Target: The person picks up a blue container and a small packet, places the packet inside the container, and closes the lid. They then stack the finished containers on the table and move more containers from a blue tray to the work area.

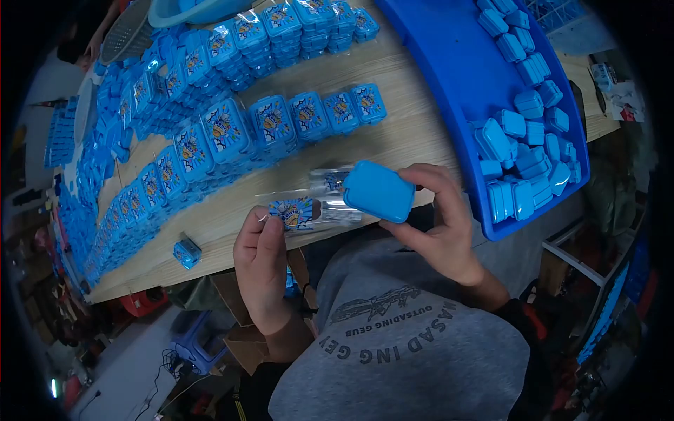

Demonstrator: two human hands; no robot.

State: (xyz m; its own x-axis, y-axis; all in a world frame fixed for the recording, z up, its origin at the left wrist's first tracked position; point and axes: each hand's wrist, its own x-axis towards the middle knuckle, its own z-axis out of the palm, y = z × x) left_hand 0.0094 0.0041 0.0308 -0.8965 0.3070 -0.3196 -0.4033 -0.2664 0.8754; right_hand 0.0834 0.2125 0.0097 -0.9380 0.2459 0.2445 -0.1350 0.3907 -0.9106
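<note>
Between the thumb and fingers of my right hand (446, 228) is a plain light-blue box (380, 191), held by its right side. My left hand (265, 259) pinches a printed cartoon card or sticker (293, 212) by its left edge, in front of my body. Clear plastic film or bags (335, 196) lie on the wood table (414, 98) between the two hands, touching or close to the box's left side. Whether the card is inside clear film cannot be made out.
Rows of stacked blue boxes with printed lids (272, 119) fill the table's left and far side. A blue tray (449, 91) at the right holds many plain boxes. One small box (187, 253) lies near the front edge. Part of another person's arm (98, 38) shows at upper left.
</note>
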